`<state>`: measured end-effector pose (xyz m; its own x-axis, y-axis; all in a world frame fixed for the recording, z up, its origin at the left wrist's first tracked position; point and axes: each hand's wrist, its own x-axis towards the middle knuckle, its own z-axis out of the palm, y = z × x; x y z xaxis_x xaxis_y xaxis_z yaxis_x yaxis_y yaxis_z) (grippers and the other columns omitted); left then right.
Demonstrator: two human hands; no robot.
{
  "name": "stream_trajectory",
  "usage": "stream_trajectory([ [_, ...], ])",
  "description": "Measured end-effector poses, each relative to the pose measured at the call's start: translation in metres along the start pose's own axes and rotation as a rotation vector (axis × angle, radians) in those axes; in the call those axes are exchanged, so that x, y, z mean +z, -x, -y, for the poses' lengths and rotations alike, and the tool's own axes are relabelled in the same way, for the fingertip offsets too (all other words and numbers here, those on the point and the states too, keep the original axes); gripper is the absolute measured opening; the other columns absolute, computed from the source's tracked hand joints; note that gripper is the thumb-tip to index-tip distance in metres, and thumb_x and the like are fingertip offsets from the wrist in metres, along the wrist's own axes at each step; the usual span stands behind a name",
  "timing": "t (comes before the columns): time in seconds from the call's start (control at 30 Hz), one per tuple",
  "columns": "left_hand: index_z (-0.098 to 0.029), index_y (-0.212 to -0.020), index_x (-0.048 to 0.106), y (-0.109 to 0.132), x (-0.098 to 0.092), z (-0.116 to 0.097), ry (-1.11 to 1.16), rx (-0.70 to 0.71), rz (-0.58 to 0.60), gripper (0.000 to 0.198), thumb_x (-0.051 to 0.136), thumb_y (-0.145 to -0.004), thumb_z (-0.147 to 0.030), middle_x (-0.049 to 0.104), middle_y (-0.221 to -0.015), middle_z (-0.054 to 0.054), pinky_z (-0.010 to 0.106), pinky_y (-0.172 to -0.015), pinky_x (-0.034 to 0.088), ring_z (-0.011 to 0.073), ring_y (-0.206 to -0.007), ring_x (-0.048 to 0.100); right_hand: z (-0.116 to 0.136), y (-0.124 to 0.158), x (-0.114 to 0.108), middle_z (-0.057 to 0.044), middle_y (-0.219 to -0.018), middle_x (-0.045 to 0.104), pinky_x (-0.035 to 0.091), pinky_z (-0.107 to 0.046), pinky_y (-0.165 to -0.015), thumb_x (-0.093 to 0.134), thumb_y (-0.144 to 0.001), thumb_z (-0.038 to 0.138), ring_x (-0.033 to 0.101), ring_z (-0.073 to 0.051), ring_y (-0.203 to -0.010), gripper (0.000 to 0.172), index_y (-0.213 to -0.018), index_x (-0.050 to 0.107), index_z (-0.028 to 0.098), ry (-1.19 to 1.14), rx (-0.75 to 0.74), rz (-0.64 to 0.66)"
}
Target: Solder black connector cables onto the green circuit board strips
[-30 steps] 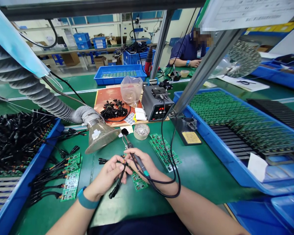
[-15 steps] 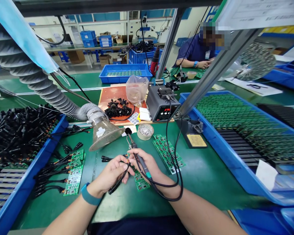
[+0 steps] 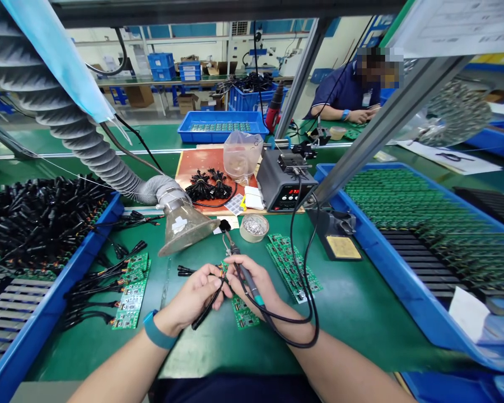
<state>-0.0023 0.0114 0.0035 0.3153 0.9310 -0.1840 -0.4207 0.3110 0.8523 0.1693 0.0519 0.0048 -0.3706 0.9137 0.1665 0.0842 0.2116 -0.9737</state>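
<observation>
My left hand [image 3: 193, 299] is closed in a pinch on a black cable [image 3: 204, 314] whose wire ends meet a small green circuit board [image 3: 242, 313] on the green mat. My right hand [image 3: 256, 280] is wrapped round a soldering iron [image 3: 240, 266], its tip pointing away from me toward the fume hood, its black cord looping over my wrist. Both hands touch each other just above the board.
A clear fume funnel [image 3: 183, 224] on a grey hose hangs just left. A solder station [image 3: 286, 187], tip-cleaner tin [image 3: 254, 226], more boards [image 3: 293, 266], wired boards [image 3: 130, 288] and blue trays [image 3: 424, 235] surround me. Another person [image 3: 353, 92] works opposite.
My hands keep the same hold on cable and iron. The view has shifted slightly, so everything sits a little further right and up.
</observation>
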Motion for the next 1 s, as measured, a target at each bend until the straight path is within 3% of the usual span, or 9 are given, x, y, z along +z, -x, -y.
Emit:
stream_trajectory([
  [0.2,-0.017,-0.097,0.052,-0.001,0.001,0.004,-0.089,0.046,-0.043,0.040,0.075,-0.089,-0.048,0.074,-0.079,0.004,0.021,-0.052,0.038,0.0072,-0.048,0.054,-0.013,0.000,0.006,0.000,-0.082,0.067,0.046,-0.018,-0.047,0.064,-0.090,0.028,0.059,-0.008,-0.051,0.024,-0.112,0.065,0.021,-0.016,-0.054,-0.013],
  [0.5,-0.016,-0.099,0.052,0.001,0.001,-0.002,-0.133,0.031,0.004,0.036,0.071,-0.093,-0.047,0.075,-0.083,0.006,0.022,-0.053,0.042,0.0074,-0.051,0.056,0.009,0.001,0.000,0.001,-0.083,0.065,0.042,-0.018,-0.044,0.065,-0.089,0.030,0.059,-0.008,-0.052,0.028,-0.115,0.060,0.022,-0.119,0.093,0.042],
  [0.73,-0.017,-0.099,0.051,0.003,0.002,0.004,-0.249,0.081,-0.023,0.037,0.069,-0.094,-0.050,0.072,-0.081,0.003,0.021,-0.057,0.045,0.0078,-0.056,0.057,0.007,0.001,-0.002,0.004,-0.080,0.060,0.044,-0.020,-0.050,0.065,-0.088,0.028,0.062,-0.010,-0.056,0.031,-0.117,0.056,0.021,-0.262,0.111,0.114],
  [1.0,-0.017,-0.098,0.052,0.003,0.002,0.001,-0.253,0.051,-0.017,0.041,0.067,-0.094,-0.055,0.070,-0.067,0.000,0.020,-0.058,0.047,0.0103,-0.057,0.065,0.010,0.002,-0.003,0.002,-0.083,0.063,0.045,-0.020,-0.049,0.066,-0.086,0.029,0.061,-0.009,-0.056,0.031,-0.115,0.060,0.021,-0.145,0.150,0.090],
])
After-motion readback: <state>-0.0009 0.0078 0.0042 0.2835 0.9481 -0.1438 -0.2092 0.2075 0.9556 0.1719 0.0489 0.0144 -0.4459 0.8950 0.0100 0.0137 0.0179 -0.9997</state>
